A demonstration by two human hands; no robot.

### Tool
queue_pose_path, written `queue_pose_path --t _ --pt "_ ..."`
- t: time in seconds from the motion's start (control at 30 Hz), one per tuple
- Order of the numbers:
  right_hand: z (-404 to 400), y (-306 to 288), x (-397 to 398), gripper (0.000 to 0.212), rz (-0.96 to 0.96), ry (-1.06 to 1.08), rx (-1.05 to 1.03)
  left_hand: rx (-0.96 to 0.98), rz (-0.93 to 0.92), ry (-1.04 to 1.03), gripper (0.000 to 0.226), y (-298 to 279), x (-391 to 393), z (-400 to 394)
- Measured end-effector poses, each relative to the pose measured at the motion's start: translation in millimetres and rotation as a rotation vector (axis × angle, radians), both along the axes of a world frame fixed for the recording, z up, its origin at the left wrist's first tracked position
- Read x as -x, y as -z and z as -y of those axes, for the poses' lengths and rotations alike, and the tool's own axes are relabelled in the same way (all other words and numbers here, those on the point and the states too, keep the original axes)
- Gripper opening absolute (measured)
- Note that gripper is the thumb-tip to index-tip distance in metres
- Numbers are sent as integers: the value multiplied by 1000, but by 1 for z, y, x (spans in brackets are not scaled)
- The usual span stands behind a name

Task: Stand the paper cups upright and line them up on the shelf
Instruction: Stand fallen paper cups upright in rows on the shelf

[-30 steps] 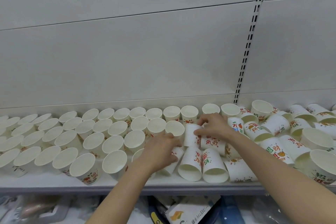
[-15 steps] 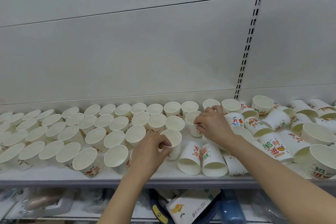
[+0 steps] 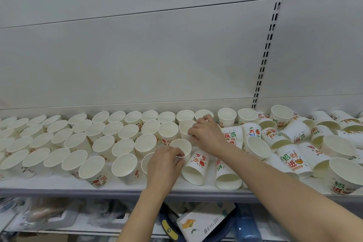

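Since approx 1 s ago both cups went from lying/tilted to upright: left hand (image 3: 165, 160) pinches the rim of a paper cup (image 3: 181, 146) in the 3rd row, right hand (image 3: 206, 133) grips another cup (image 3: 186, 126) behind it. Rows now extend rightward on the shelf (image 3: 117, 189); tipped cups (image 3: 196, 165) nearby are likely next.

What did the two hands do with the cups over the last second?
Each hand tipped a lying cup upright. The left hand now holds one cup by its rim in the third row; the right hand sets another cup into the second row. The tidy rows on the left and the jumbled pile on the right look unchanged.
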State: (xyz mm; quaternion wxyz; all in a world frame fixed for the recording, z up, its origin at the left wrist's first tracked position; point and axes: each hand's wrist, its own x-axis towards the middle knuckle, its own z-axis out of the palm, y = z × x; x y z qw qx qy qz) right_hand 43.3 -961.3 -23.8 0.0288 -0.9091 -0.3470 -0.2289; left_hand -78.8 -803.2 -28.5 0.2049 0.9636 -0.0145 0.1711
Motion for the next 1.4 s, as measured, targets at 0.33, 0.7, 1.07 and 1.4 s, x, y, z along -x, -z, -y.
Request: queue_pose_path --t 0.33,0.7,1.07,1.4 --pt "4 3 -7 17 -53 -16 54 17 277 29 28 9 16 10" --pt "73 2 71 18 -105 -83 -462 -209 307 97 11 3 7 32" --pt "109 27 114 21 -2 -165 -294 -488 -5 183 22 -41 -28 40" --pt "86 15 110 13 -15 69 -363 -172 326 294 30 -12 20 30"
